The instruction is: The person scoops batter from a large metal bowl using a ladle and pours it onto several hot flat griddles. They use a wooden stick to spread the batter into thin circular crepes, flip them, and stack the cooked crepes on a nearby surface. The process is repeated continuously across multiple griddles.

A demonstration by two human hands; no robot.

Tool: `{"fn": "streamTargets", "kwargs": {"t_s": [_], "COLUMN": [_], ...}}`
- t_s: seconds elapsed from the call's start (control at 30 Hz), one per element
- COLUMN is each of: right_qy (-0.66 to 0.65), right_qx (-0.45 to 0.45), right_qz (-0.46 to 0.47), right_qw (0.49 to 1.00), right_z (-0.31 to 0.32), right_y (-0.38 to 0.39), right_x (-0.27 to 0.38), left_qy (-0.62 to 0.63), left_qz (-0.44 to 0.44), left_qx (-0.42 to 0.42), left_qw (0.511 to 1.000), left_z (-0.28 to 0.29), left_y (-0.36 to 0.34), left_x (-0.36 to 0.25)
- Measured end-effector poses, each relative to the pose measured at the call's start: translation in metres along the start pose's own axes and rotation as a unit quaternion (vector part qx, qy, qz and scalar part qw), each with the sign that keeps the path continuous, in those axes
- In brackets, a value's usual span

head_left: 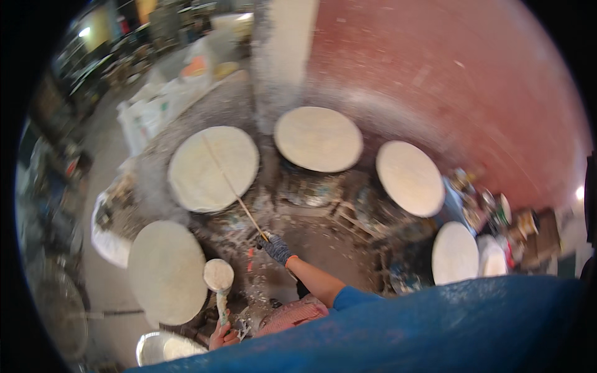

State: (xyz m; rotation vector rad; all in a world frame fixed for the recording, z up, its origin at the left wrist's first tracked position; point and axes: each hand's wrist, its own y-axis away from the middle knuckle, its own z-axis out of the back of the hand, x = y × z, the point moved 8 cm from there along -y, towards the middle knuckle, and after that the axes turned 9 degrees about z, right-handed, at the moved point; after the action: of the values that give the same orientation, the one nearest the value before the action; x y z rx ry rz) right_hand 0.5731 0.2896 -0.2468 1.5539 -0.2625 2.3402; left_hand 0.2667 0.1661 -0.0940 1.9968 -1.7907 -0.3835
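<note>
My left hand [224, 336] is wrapped round the handle of a ladle [219, 276], whose round head is coated in something white. Close by the ladle lies a large pale round sheet [165, 273] on a round support. My right hand [277, 248], in a grey glove, grips a long thin stick [233, 189]. That stick slants up and away, its far end over a second pale round sheet [214, 165]. By my left hand stands a shiny metal bowl [146, 348] with white matter in it. The picture is slightly blurred.
More pale round discs curve to the right: one at the back [317, 140], one right of it [410, 177], and one near the right [456, 252]. Behind them rise a red wall [448, 68] and a pale pillar [283, 56]. White sacks [149, 112] stand at the left.
</note>
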Motion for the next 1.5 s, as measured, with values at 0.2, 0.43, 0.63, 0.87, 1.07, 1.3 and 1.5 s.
{"fn": "streamTargets", "kwargs": {"t_s": [0.2,0.43,0.63,0.87,1.07,1.3,1.5], "right_qy": [0.033,0.192,-0.041,0.050,0.186,0.371,0.373], "right_qx": [-0.131,-0.256,-0.423,-0.481,-0.426,-0.299,-0.394], "right_qz": [-0.130,-0.256,-0.191,-0.215,-0.277,-0.324,-0.271], "right_qw": [0.982,0.912,0.885,0.848,0.841,0.817,0.795], "right_z": [0.141,0.297,0.403,0.472,0.497,0.485,0.476], "right_y": [0.171,0.329,0.417,0.445,0.407,0.365,0.398], "right_x": [-0.073,-0.123,-0.184,-0.182,-0.151,-0.143,-0.113], "left_qy": [0.088,0.033,-0.134,-0.300,-0.406,-0.437,-0.340], "left_qz": [0.099,0.199,0.229,0.258,0.125,0.067,0.161], "left_qx": [0.007,0.058,-0.045,-0.001,-0.145,-0.188,0.028], "left_qw": [0.991,0.978,0.963,0.918,0.894,0.877,0.926], "left_z": [-0.005,-0.016,-0.077,-0.212,-0.245,-0.232,-0.256], "left_y": [-0.025,-0.132,-0.258,-0.492,-0.653,-0.678,-0.589], "left_x": [0.028,0.083,0.129,0.181,0.203,0.199,0.175]}}
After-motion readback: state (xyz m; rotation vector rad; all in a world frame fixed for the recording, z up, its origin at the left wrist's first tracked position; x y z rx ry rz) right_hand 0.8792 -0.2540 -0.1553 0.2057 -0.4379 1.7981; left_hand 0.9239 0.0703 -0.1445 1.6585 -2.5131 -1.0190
